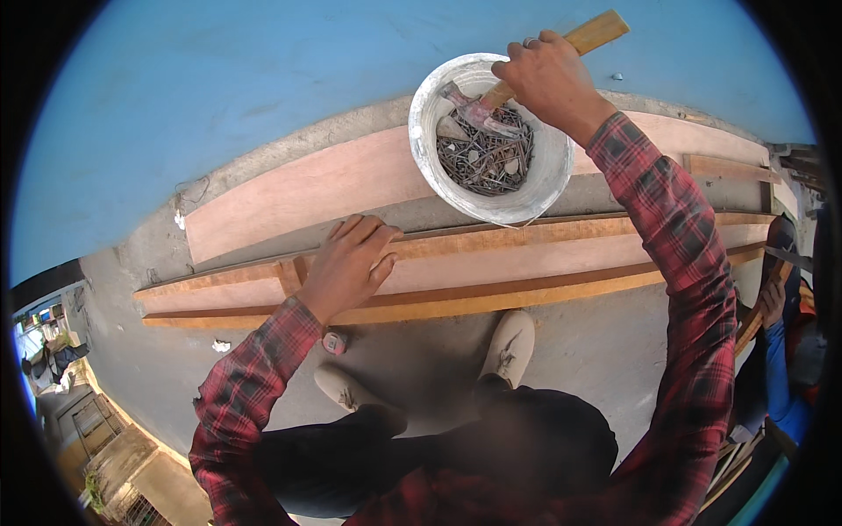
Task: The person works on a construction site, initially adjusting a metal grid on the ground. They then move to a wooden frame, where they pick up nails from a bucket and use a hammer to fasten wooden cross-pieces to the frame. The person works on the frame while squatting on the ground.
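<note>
My right hand (554, 83) grips a claw hammer (476, 112) by its wooden handle. The hammer's worn, reddish head hangs over the mouth of a white bucket (424, 145). Inside the bucket lies a heap of rusty nails (482, 162) with a few pale lumps. My left hand (348, 267) is over the left part of a long wooden frame (491, 302), fingers loosely bent and thumb apart, holding nothing visible. Whether it rests on the frame or hovers, I cannot tell. Two brown battens edge the frame, with a pale board between them.
A pale plywood strip (307, 191) lies behind the frame, along a blue wall (263, 79). A small red round object (334, 343) is on the concrete floor near my shoes (509, 349). At the right edge, another person's hand (772, 301) holds a piece of wood.
</note>
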Motion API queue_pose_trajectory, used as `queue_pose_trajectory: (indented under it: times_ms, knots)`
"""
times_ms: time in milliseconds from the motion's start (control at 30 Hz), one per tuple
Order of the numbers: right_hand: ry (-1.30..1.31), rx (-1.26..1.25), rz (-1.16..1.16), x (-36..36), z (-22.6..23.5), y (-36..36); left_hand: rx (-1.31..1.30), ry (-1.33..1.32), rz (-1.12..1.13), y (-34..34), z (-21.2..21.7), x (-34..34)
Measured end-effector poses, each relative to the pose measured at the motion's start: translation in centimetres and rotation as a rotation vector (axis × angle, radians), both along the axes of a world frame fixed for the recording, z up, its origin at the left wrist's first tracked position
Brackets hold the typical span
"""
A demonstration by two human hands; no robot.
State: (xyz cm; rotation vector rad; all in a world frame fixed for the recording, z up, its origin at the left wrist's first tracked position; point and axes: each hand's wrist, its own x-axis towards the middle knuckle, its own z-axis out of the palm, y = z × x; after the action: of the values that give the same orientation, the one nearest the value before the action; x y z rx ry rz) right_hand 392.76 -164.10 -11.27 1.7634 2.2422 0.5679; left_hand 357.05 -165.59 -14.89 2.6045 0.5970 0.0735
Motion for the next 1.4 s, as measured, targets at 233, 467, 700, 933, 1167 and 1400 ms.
queue_pose_trajectory:
  times_ms: [233,467,700,933,1167,1400]
  knots:
    - [0.794,0.246,-0.557,0.2,4.3,-12.0,0.272,0.124,0.045,5.4,-3.7,15.2]
    - [1.745,0.546,-0.709,-1.9,-2.4,-27.9,0.366,0.45,0.225,5.3,-8.0,21.2]
    - [1.861,0.575,-0.818,-1.2,-5.7,-30.9,0.287,0.427,0.429,4.6,-10.3,21.6]
    - [1.98,0.534,-0.776,-3.1,-5.8,-29.4,0.407,0.314,0.366,4.2,-10.0,21.4]
    - [1.943,0.426,-0.8,-4.4,-7.5,-29.9,0.259,0.313,0.44,5.1,-6.0,20.7]
    - [1.945,0.414,-0.861,-4.3,-7.7,-30.0,-0.084,0.151,0.42,6.8,2.9,14.5]
